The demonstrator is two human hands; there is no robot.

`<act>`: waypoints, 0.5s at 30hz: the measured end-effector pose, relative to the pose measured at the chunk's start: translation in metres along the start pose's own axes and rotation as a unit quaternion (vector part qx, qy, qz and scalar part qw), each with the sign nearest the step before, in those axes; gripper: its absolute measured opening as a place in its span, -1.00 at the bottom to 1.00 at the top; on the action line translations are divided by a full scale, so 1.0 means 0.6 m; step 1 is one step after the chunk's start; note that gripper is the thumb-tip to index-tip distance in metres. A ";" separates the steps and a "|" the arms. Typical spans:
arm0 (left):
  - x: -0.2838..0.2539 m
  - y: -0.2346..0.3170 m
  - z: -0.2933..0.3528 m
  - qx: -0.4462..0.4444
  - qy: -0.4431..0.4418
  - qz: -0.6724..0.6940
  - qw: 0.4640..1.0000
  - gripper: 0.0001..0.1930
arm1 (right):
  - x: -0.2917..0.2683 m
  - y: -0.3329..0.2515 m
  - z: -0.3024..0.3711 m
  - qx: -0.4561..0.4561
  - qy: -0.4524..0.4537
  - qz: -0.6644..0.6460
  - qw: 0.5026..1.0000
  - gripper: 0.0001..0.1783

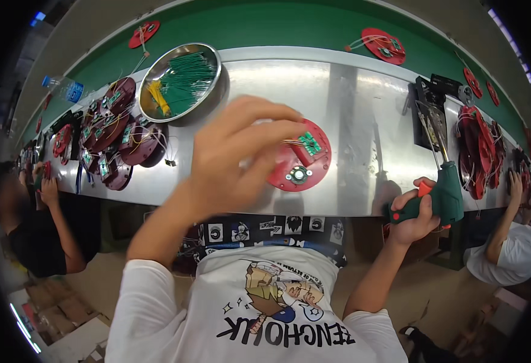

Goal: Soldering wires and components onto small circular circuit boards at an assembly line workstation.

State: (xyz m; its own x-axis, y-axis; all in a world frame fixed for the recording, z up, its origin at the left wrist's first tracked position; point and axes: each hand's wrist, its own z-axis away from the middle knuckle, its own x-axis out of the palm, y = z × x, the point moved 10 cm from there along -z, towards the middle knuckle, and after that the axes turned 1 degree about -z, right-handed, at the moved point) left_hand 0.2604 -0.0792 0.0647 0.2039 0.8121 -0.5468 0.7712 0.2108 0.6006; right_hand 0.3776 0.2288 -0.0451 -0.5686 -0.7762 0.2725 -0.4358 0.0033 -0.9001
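Observation:
On the metal bench before me lies a round red disc [276,176]. A small green circuit board [310,143] with thin wires sits on it, beside a round black-and-white part [299,175]. Over the disc's left side hovers my left hand [238,154], blurred, its fingers bent but apart. It covers part of the disc and wires, and I see nothing held in it. At the bench's front edge, my right hand [415,216] grips a green soldering gun [451,196] with a red trigger. The gun's long metal tip points away from me, towards a black stand.
A steel bowl [218,81] of green and yellow wires stands at back left. Wired red discs are piled left [117,136] and right [477,151]. The black stand [424,115] is at right. A plastic bottle [65,89] stands far left. People work on both sides.

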 end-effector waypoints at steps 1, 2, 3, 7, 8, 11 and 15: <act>-0.006 0.038 -0.003 0.041 0.019 0.061 0.997 -0.62 | 0.003 -0.003 0.001 0.000 0.007 0.001 1.000 -0.66; -0.012 0.077 -0.006 0.082 0.037 0.121 0.989 -0.47 | -0.003 0.000 -0.001 -0.001 0.001 -0.001 1.000 -0.66; -0.010 0.118 -0.013 0.106 0.008 0.102 0.989 -0.34 | -0.019 0.006 -0.005 0.012 -0.014 0.024 1.000 -0.65; -0.003 0.141 -0.013 -0.065 0.083 0.277 0.955 -0.45 | -0.007 0.002 0.000 0.000 -0.005 -0.003 1.000 -0.63; 0.017 0.160 -0.012 -0.086 0.094 0.263 0.956 -0.48 | -0.004 0.005 -0.002 -0.004 -0.012 -0.006 1.000 -0.64; 0.015 0.172 0.003 -0.145 0.110 0.240 0.953 -0.57 | -0.017 0.026 0.000 0.054 0.014 0.009 0.998 -0.64; 0.011 0.186 0.023 -0.219 0.131 0.205 0.945 -0.68 | -0.001 -0.001 0.005 -0.009 -0.005 0.010 1.000 -0.64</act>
State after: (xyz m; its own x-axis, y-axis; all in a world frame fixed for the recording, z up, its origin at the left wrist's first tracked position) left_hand 0.3560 -0.0576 0.1201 0.2301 0.9692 -0.0877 0.3251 0.0083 0.9456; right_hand 0.3803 0.2274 -0.0457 -0.5707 -0.7817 0.2514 -0.4372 0.0301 -0.8988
